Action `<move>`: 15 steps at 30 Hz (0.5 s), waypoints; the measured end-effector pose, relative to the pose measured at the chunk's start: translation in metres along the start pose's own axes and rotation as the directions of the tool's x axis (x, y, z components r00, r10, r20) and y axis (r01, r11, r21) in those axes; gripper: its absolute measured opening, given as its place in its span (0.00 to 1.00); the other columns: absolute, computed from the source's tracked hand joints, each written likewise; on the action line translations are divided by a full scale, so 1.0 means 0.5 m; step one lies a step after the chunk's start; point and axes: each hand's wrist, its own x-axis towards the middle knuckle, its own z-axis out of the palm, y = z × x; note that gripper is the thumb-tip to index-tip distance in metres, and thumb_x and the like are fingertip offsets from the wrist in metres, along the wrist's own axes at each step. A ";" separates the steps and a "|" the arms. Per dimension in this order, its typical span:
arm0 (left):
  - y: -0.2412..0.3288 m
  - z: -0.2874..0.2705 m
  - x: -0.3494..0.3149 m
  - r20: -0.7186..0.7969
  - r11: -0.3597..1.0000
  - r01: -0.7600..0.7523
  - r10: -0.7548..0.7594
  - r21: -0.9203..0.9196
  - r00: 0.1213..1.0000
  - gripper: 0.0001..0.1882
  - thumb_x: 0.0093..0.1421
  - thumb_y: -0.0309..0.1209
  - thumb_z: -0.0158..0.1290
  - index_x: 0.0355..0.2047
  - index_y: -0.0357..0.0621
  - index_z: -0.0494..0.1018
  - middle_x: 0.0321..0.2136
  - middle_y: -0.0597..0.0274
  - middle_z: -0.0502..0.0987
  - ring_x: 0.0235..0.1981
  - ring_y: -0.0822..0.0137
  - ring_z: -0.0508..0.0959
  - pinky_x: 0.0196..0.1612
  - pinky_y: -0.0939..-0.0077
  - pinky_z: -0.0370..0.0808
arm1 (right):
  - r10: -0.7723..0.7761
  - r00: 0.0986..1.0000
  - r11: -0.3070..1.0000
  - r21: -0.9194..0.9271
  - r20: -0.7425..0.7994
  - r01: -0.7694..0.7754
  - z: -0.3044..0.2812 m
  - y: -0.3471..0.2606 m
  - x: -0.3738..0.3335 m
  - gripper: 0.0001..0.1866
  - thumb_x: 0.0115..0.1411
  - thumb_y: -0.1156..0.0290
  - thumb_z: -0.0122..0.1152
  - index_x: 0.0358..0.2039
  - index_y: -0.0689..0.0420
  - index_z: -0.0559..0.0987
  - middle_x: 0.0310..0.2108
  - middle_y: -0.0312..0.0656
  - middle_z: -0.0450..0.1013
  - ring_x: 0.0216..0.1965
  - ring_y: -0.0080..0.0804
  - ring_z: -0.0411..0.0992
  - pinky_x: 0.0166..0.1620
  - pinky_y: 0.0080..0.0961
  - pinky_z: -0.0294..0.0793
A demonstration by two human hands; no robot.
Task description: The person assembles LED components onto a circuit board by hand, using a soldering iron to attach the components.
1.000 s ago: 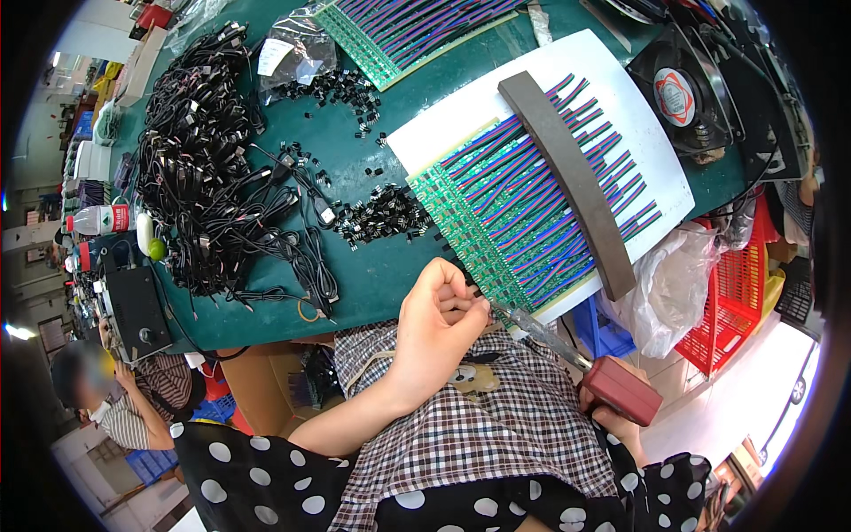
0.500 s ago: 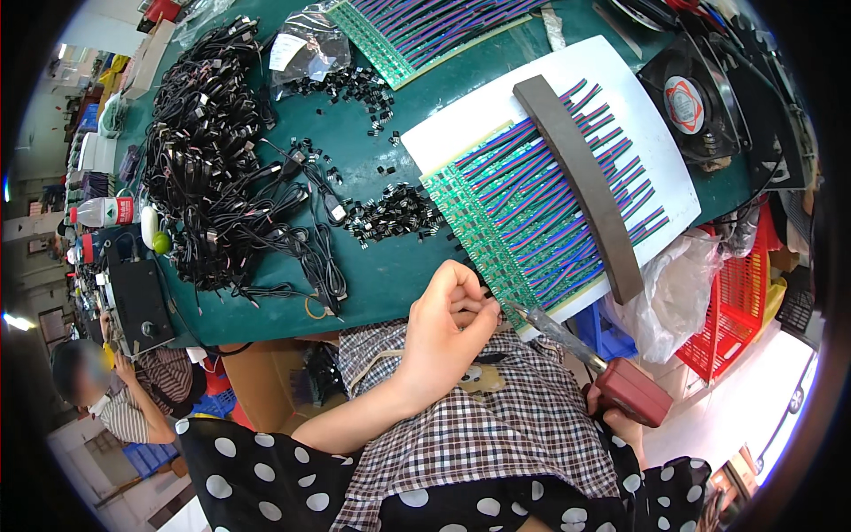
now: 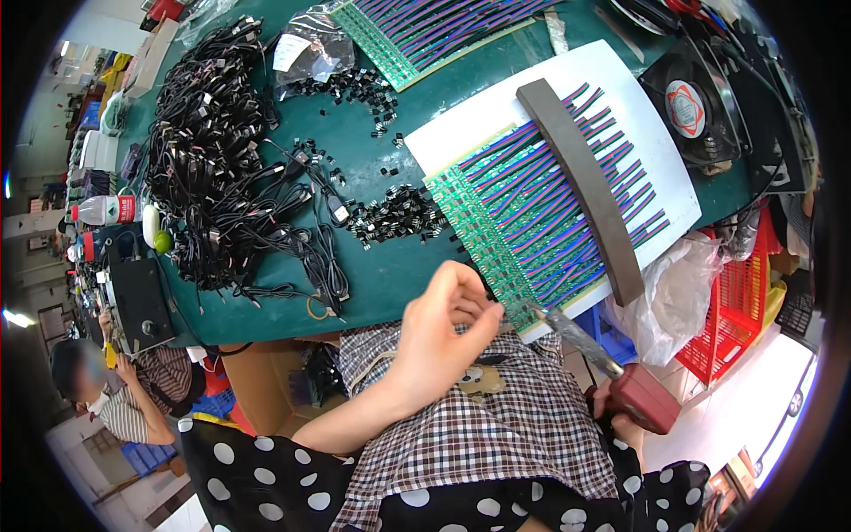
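Observation:
My left hand [image 3: 443,332] is at the near left edge of a green circuit board panel [image 3: 474,230], thumb and fingertips pinched together; anything between them is too small to make out. My right hand [image 3: 624,424], partly hidden, grips a soldering iron [image 3: 645,396] with a dark red block-shaped handle. Its wrapped shaft points up-left, and the tip is over the panel's near corner, a little right of my left fingertips. Rows of red, blue and black wires run right from the panel. A dark bar [image 3: 585,191] lies across them on a white board [image 3: 567,71].
Small black parts [image 3: 399,215] lie piled left of the panel on the green table [image 3: 257,312]. Beyond are bundled black cables [image 3: 208,160] and a clear bag [image 3: 310,53]. A second wired panel [image 3: 390,49] lies far back. At right are a fan [image 3: 687,108] and red basket [image 3: 727,301].
The soldering iron has shifted slightly right and down, its tip moving away from my left fingertips. My left hand stays nearly in place, still pinched.

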 end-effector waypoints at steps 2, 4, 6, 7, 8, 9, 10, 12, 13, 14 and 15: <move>-0.007 -0.034 0.013 -0.158 0.998 -0.047 0.052 0.035 0.986 0.09 0.54 0.19 0.54 0.32 0.36 0.64 0.24 0.63 0.72 0.25 0.78 0.73 0.28 0.83 0.72 | 0.049 0.998 0.995 0.092 -0.046 -0.045 0.012 -0.005 0.001 0.31 0.43 0.52 0.71 0.34 0.69 0.74 0.23 0.41 0.73 0.19 0.26 0.70 0.23 0.19 0.67; -0.006 -0.071 0.033 -0.285 0.936 -0.050 0.157 0.349 0.946 0.09 0.52 0.19 0.55 0.32 0.35 0.67 0.24 0.62 0.72 0.23 0.76 0.73 0.27 0.82 0.71 | 0.047 0.989 0.969 0.247 -0.139 -0.011 0.037 -0.024 0.013 0.34 0.42 0.51 0.72 0.34 0.70 0.73 0.25 0.43 0.73 0.19 0.25 0.69 0.21 0.16 0.65; -0.017 -0.095 0.043 -0.264 0.865 -0.062 0.219 0.497 0.939 0.11 0.51 0.16 0.54 0.35 0.33 0.69 0.27 0.64 0.72 0.25 0.80 0.70 0.31 0.86 0.72 | 0.070 0.990 0.967 0.250 -0.124 -0.037 0.036 -0.023 0.015 0.37 0.40 0.48 0.73 0.35 0.70 0.71 0.25 0.44 0.72 0.19 0.25 0.69 0.21 0.16 0.64; -0.021 -0.096 0.049 -0.267 0.849 -0.079 0.251 0.523 0.931 0.11 0.50 0.17 0.56 0.35 0.33 0.71 0.26 0.64 0.71 0.23 0.80 0.69 0.28 0.86 0.71 | 0.088 0.989 0.969 0.242 -0.121 -0.057 0.038 -0.025 0.017 0.38 0.40 0.47 0.73 0.35 0.70 0.71 0.25 0.44 0.72 0.19 0.25 0.69 0.20 0.17 0.64; -0.020 -0.093 0.052 -0.269 0.849 -0.079 0.251 0.522 0.930 0.11 0.50 0.17 0.56 0.35 0.33 0.71 0.26 0.64 0.71 0.23 0.80 0.69 0.28 0.86 0.71 | 0.105 0.987 0.970 0.232 -0.119 -0.075 0.038 -0.027 0.020 0.39 0.39 0.46 0.73 0.36 0.70 0.70 0.25 0.44 0.73 0.19 0.25 0.69 0.20 0.17 0.63; -0.018 -0.089 0.055 -0.258 0.809 -0.081 0.278 0.583 0.925 0.11 0.49 0.17 0.57 0.34 0.33 0.72 0.25 0.64 0.71 0.22 0.79 0.68 0.27 0.85 0.70 | 0.104 0.987 0.970 0.231 -0.119 -0.074 0.040 -0.032 0.024 0.39 0.39 0.46 0.73 0.36 0.70 0.70 0.25 0.44 0.73 0.19 0.25 0.69 0.20 0.17 0.63; -0.015 -0.084 0.059 -0.243 0.764 -0.084 0.305 0.640 0.921 0.10 0.48 0.18 0.58 0.33 0.33 0.72 0.25 0.64 0.70 0.21 0.78 0.68 0.25 0.84 0.68 | 0.102 0.987 0.973 0.218 -0.120 -0.074 0.043 -0.038 0.028 0.39 0.39 0.46 0.73 0.35 0.70 0.70 0.25 0.44 0.73 0.19 0.25 0.69 0.20 0.17 0.62; -0.009 -0.081 0.065 -0.231 0.742 -0.089 0.316 0.665 0.920 0.09 0.50 0.24 0.58 0.31 0.36 0.72 0.24 0.58 0.70 0.20 0.65 0.72 0.25 0.72 0.69 | 0.103 0.987 0.977 0.201 -0.122 -0.077 0.041 -0.038 0.026 0.39 0.39 0.45 0.73 0.35 0.70 0.70 0.25 0.43 0.73 0.19 0.25 0.69 0.19 0.17 0.62; -0.011 -0.082 0.070 -0.222 0.705 -0.092 0.341 0.703 0.913 0.08 0.50 0.24 0.57 0.30 0.36 0.71 0.24 0.57 0.71 0.20 0.63 0.73 0.25 0.71 0.69 | 0.097 0.990 0.976 0.204 -0.106 -0.074 0.035 -0.028 0.022 0.39 0.39 0.45 0.73 0.35 0.70 0.70 0.25 0.44 0.73 0.19 0.25 0.69 0.20 0.17 0.62; -0.011 -0.083 0.075 -0.210 0.665 -0.097 0.366 0.741 0.906 0.07 0.51 0.24 0.57 0.29 0.36 0.71 0.24 0.56 0.71 0.21 0.60 0.73 0.26 0.70 0.70 | 0.090 0.992 0.975 0.209 -0.090 -0.070 0.036 -0.028 0.025 0.39 0.39 0.46 0.73 0.35 0.70 0.70 0.26 0.44 0.73 0.19 0.25 0.69 0.20 0.17 0.63; -0.011 -0.088 0.078 -0.180 0.643 -0.131 0.395 0.755 0.901 0.05 0.52 0.23 0.56 0.27 0.36 0.70 0.23 0.55 0.72 0.22 0.57 0.75 0.26 0.68 0.71 | 0.090 0.992 0.976 0.209 -0.092 -0.069 0.038 -0.031 0.025 0.39 0.39 0.46 0.73 0.35 0.70 0.70 0.26 0.44 0.73 0.19 0.25 0.69 0.20 0.17 0.63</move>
